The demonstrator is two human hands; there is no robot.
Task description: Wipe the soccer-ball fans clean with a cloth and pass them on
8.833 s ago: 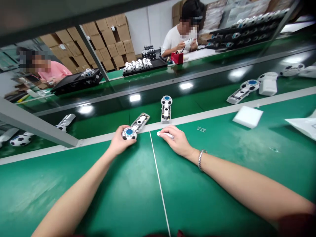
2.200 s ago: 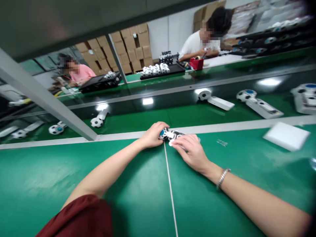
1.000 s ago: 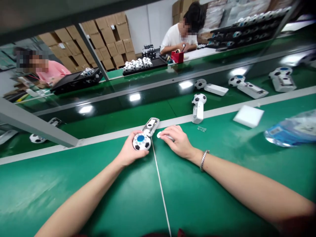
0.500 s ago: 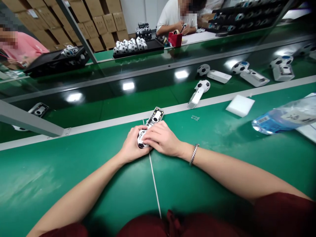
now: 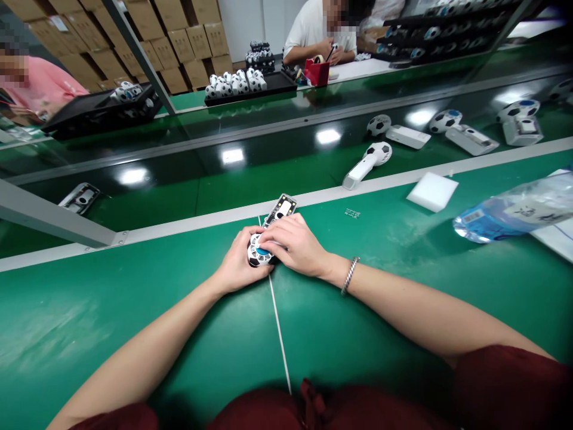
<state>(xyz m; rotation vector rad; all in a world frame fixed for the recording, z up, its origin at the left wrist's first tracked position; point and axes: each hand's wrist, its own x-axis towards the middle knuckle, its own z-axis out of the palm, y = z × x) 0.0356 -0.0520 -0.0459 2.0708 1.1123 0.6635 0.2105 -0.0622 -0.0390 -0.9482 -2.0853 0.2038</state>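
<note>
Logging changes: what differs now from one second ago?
The right hand has moved left onto the ball end of the device; what it holds is unclear. A ball-ended unit on the belt shifted right. The left hand still holds the device; the white block stayed put.

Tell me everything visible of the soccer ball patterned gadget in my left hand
The gadget looks like plastic: a rounded white head with black patches and a blue center ringed by pale segments, and a handle whose face shows a white block and yellow dots. The handle points away toward the pale rail. The left hand grips the head; the right hand covers part of it, fingertips near the center.
</note>
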